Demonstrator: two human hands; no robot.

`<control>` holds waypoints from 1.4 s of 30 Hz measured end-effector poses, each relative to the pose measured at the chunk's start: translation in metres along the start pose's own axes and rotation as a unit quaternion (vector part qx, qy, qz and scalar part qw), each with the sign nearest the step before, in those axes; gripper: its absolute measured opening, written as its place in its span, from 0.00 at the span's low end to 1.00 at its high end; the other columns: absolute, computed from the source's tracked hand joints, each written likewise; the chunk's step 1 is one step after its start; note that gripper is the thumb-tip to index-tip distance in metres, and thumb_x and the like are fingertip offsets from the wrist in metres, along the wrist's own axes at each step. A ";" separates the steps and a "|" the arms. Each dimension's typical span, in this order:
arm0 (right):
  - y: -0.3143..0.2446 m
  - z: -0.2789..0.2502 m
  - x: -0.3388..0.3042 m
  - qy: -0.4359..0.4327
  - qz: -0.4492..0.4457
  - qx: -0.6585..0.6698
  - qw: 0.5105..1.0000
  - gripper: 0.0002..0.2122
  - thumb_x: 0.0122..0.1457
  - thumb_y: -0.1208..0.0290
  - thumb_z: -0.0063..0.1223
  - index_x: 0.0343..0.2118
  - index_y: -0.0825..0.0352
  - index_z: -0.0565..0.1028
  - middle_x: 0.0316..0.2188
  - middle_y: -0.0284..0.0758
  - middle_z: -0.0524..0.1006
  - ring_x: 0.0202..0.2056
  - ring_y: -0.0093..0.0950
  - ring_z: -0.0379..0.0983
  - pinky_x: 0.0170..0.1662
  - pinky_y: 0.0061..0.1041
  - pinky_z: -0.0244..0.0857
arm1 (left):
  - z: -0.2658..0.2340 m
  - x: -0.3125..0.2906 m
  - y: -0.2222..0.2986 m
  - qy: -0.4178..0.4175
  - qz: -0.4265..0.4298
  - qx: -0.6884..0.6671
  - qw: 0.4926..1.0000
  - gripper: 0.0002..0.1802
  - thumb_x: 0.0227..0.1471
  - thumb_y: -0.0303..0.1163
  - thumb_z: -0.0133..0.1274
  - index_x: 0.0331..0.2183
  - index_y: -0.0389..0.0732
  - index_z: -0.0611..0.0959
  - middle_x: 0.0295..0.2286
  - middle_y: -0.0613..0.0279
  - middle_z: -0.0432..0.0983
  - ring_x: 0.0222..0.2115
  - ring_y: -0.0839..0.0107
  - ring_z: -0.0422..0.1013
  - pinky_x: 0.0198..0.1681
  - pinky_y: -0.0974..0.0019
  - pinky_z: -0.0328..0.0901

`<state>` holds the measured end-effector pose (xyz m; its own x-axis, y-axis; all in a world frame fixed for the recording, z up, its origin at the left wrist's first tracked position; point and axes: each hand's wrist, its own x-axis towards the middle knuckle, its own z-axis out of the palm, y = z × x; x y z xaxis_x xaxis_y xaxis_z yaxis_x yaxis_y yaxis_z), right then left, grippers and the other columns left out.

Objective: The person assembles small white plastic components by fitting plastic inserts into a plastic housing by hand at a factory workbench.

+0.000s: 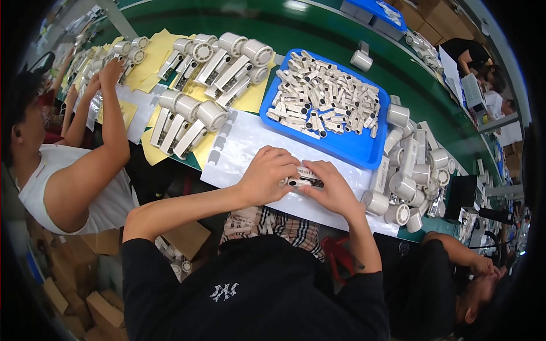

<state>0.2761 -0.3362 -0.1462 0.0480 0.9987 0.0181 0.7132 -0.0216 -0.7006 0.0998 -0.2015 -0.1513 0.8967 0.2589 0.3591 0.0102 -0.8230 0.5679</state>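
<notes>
1. I am seeing the left hand (270,177) and right hand (333,190) gripping a pale plastic part (307,173) between them, so neither is nearer.
2. Its long side is running roughly left to right, along the tabletop's (335,40) near edge, above a white sheet (239,133).
3. A blue tray (318,145) is sitting farther from that edge.

Left hand (272,173) and right hand (330,187) gripping a white device (306,173) | table's (318,40) near edge | blue tray (361,150) just beyond, white parts (330,96) heaped inside
</notes>
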 end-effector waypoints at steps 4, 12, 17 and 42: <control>-0.007 0.010 -0.005 0.019 -0.024 -0.003 1.000 0.26 0.49 0.66 0.62 0.51 0.68 0.69 0.46 0.42 0.71 0.48 0.41 0.66 0.51 0.34 0.61 | -0.006 0.009 0.012 0.007 -0.035 0.011 0.999 0.16 0.33 0.32 0.64 0.29 0.45 0.77 0.34 0.65 0.74 0.43 0.62 0.67 0.45 0.57 0.60; 0.010 0.038 0.003 0.120 -0.063 -0.050 0.990 0.25 0.46 0.70 0.63 0.48 0.68 0.71 0.45 0.40 0.72 0.46 0.41 0.68 0.51 0.35 0.61 | 0.001 0.006 -0.004 -0.076 -0.109 0.041 0.990 0.16 0.33 0.29 0.60 0.29 0.47 0.73 0.27 0.66 0.76 0.34 0.60 0.70 0.33 0.56 0.61; 0.012 0.041 0.006 0.142 -0.030 -0.002 0.989 0.24 0.43 0.71 0.65 0.46 0.67 0.73 0.43 0.40 0.74 0.45 0.40 0.69 0.49 0.34 0.63 | 0.006 0.007 -0.014 -0.087 -0.093 0.049 0.991 0.16 0.34 0.31 0.61 0.30 0.47 0.73 0.26 0.67 0.76 0.34 0.61 0.70 0.32 0.55 0.61; -0.100 0.113 0.095 0.091 -0.087 0.059 0.990 0.13 0.54 0.71 0.55 0.42 0.70 0.74 0.34 0.42 0.72 0.35 0.41 0.72 0.37 0.34 0.68 | -0.074 -0.156 -0.002 0.450 -0.237 -0.391 0.767 0.28 0.54 0.42 0.50 0.48 0.31 0.65 0.30 0.51 0.77 0.31 0.67 0.73 0.40 0.65 0.67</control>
<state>0.1303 -0.2343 -0.1547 0.0657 0.9616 0.2664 0.6358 0.1654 -0.7539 -0.0731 -0.2035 -0.1539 0.2009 0.9694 0.1413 -0.3436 -0.0653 0.9368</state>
